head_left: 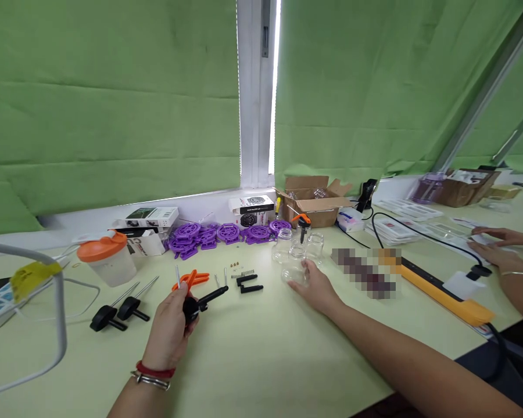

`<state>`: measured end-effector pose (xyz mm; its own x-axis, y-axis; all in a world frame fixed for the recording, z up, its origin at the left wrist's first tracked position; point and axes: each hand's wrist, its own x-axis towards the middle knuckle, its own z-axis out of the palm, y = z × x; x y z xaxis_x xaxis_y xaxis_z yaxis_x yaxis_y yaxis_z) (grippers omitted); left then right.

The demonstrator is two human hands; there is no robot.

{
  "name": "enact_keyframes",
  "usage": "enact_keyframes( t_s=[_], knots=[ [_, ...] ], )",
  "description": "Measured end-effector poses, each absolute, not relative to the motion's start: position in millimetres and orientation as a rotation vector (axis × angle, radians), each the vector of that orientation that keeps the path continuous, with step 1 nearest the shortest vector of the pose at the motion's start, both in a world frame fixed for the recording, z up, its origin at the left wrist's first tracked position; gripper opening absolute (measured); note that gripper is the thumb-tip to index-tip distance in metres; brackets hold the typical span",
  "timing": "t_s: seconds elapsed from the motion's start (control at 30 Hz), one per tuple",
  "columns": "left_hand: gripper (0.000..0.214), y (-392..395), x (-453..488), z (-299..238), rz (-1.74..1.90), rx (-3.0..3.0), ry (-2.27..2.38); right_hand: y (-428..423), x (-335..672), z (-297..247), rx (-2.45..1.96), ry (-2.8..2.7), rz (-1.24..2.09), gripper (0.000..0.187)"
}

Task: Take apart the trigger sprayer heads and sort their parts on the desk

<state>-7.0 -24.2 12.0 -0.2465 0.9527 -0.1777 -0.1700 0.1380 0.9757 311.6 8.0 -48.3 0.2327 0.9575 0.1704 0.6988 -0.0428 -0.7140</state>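
Observation:
My left hand point(168, 325) is closed around a black plastic pump head point(212, 296) with a side nozzle; a thin pale tube sticks up by the thumb. My right hand point(317, 290) grips a clear glass bottle point(293, 273) standing on the table. Close behind it are more clear bottles point(315, 248), and an orange-and-black top point(303, 222) sits among them. Between my hands lie two black nozzle pieces point(251, 288), metal springs point(247, 273) and small brass bits point(234, 265). Orange levers point(197, 280) rest just beyond my left hand.
Two black knobs with metal rods point(104, 318) and an orange-lidded cup point(113, 261) are on the left. Purple plastic parts point(229, 233), small boxes point(251, 204) and an open carton point(322, 210) line the back. At right are a yellow power strip point(440, 293) and another person's hands point(494, 247).

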Motion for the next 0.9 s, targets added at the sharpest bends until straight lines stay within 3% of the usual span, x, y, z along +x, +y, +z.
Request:
enact_keyframes(
  t_s=[0.23, 0.5, 0.77, 0.9],
  knots=[
    [0.040, -24.8, -6.5, 13.5, 1.334, 0.885, 1.457, 38.0, 289.9, -43.1, -1.916, -1.637, 0.287, 0.070],
    [0.044, -29.3, -1.7, 10.4, 1.340, 1.111, 1.422, 18.9, 272.9, -26.4, -1.704, -1.587, 0.205, 0.064],
    [0.040, -34.4, 4.9, 6.4, 1.085, 1.190, 1.256, -38.4, 206.4, 14.7, -1.228, -1.912, 0.442, 0.041],
    [0.039, -31.2, 3.3, 2.9, 1.102, 1.186, 1.169, -34.7, 188.0, 4.2, -1.189, -2.092, 1.044, 0.023]
  ],
)
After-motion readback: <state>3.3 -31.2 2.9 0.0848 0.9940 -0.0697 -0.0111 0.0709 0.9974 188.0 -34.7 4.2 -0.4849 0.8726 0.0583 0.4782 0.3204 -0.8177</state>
